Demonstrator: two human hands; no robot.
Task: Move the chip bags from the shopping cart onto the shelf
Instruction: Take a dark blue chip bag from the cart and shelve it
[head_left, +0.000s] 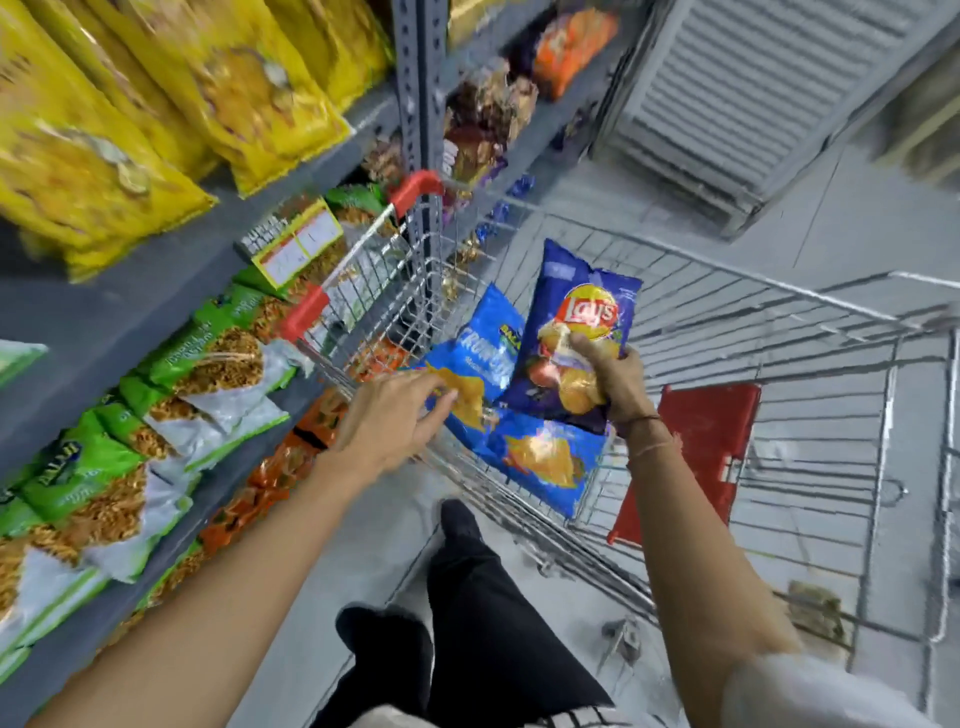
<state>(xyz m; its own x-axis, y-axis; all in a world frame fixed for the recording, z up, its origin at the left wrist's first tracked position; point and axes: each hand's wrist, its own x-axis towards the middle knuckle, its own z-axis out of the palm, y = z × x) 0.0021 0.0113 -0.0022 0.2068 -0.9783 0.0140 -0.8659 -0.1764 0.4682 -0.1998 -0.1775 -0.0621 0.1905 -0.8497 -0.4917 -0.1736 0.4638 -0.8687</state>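
Note:
My right hand grips a dark blue Lay's chip bag by its lower half and holds it upright above the shopping cart. My left hand reaches over the cart's near rim, fingers spread, its fingertips touching a light blue chip bag that leans in the cart's corner. Another light blue bag lies below it in the cart. The grey shelf stands to the left, stocked with snack packs.
Yellow bags fill the upper shelf, green and white packs the middle one, orange packs the lowest. A red flap sits in the cart. My black-trousered legs stand on the grey floor beside the cart.

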